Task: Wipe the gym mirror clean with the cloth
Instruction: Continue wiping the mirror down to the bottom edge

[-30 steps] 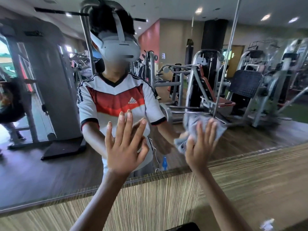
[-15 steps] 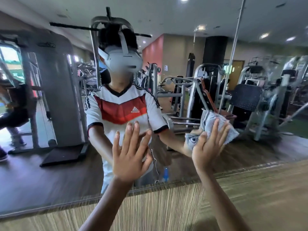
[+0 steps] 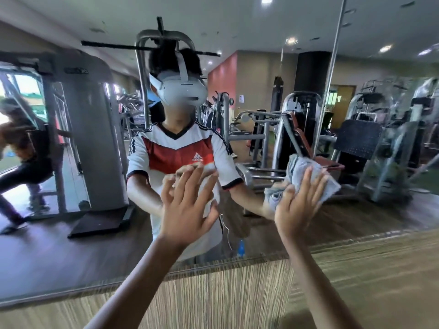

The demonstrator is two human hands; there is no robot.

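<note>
A large wall mirror (image 3: 71,233) fills most of the head view and reflects a gym and a person in a white and red jersey. My right hand (image 3: 297,205) presses a crumpled grey cloth (image 3: 304,172) flat against the glass, right of centre, fingers spread over it. My left hand (image 3: 187,205) rests with its open palm on the mirror, left of the cloth, fingers apart and holding nothing. A vertical seam (image 3: 330,74) between mirror panels runs just above the cloth.
Below the mirror's lower edge is a striped wood-grain wall panel (image 3: 225,293). The reflection shows weight machines (image 3: 297,129), a dark floor and another person at the far left (image 3: 21,162). A small blue bottle (image 3: 241,248) appears in the reflection near the mirror's lower edge.
My right hand has slid the cloth up and to the right across the glass. The left hand stays flat on the mirror, and the view has tilted upward.
</note>
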